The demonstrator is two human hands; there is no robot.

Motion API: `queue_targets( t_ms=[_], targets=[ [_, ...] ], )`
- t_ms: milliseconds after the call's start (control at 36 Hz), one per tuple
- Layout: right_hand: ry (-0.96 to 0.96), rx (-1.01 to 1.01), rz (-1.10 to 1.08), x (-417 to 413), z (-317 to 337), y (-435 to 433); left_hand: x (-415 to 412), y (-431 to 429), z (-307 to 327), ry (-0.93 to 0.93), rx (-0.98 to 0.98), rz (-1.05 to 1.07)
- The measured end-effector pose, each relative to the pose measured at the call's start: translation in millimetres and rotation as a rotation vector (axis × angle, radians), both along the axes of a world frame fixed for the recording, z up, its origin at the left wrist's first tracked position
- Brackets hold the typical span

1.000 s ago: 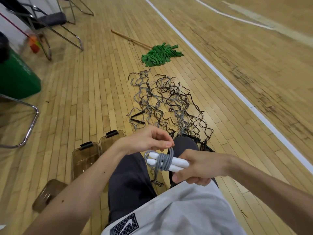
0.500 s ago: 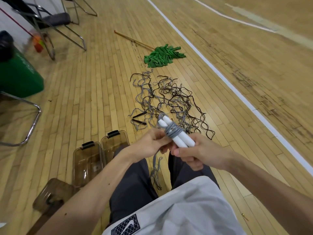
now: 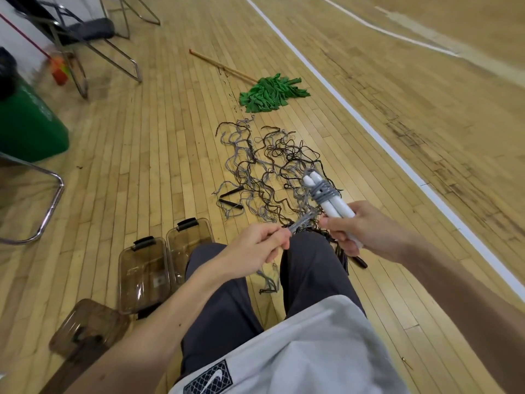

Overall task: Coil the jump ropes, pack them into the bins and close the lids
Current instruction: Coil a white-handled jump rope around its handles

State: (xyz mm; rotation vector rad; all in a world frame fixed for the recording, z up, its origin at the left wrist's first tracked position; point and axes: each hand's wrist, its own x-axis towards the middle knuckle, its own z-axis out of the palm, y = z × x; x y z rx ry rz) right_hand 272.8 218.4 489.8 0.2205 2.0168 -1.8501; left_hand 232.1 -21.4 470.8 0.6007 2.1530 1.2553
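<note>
My right hand (image 3: 359, 227) grips two white jump-rope handles (image 3: 331, 204) held together, tips pointing up and away, with grey cord (image 3: 322, 191) wound around them. My left hand (image 3: 257, 247) pinches the loose grey cord end (image 3: 302, 223), pulled taut towards the handles; more of that cord hangs between my knees. A tangle of grey and black jump ropes (image 3: 267, 172) with black handles (image 3: 230, 203) lies on the floor ahead. Two open brown clear bins (image 3: 143, 275) (image 3: 189, 238) stand left of my left leg, and a lid (image 3: 88, 328) lies nearer me.
A green mop (image 3: 270, 93) with a wooden stick lies beyond the ropes. A green container (image 3: 28, 126) and metal folding chairs (image 3: 93, 44) stand at the left. A white court line (image 3: 397, 157) runs along the wooden floor on the right.
Both hands rose and moved away from my lap. The handles swung from lying sideways to pointing up and away, and my left hand drew the cord end out leftwards.
</note>
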Motion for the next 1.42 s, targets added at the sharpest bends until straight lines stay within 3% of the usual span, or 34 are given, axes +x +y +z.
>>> queue_targets(
  t_ms=[417,667,1028,1417],
  targets=[
    [-0.064,0.205,0.106,-2,-21,-15,7,2,46,0.691,-0.6,-0.294],
    [-0.161,0.26,0.316,7,-16,-26,-2,5,67,0.823,-0.497,-0.364],
    [-0.2,0.411,0.626,15,6,-49,-25,18,77,0.679,-0.406,-0.515],
    [-0.104,0.569,0.74,26,25,-58,-36,15,60,0.23,-0.221,-0.433]
  ],
)
